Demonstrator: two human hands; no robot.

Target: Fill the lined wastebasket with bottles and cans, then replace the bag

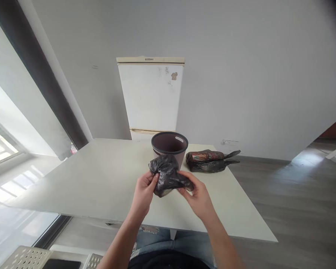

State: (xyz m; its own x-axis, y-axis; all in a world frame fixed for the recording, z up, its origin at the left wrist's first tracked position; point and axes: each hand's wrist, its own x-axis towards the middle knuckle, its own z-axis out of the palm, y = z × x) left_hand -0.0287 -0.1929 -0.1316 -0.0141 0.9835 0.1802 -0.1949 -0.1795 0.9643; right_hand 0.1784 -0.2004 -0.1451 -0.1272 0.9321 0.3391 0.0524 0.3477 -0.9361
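Note:
Between my two hands is a crumpled black plastic bag (168, 175), held above the table in front of a bin. My left hand (146, 186) pinches the bag's left side between thumb and fingers. On the other side, my right hand (195, 192) grips the bag's right end, thumb below and fingers above. Just behind the bag stands a round brown waste bin (156, 149) with a dark rim and a handle slot; the bag hides part of its front. To the right of the bin lies a roll of black garbage bags (207, 156) with a reddish label, wrapped in black plastic.
A white table (100, 179) spans the area before me, its right edge slanting toward the grey floor. Behind it stands a white fridge (151, 97) against the wall. A perforated light-coloured plastic item (26, 257) is at the lower left, beside a dark flat object (61, 264).

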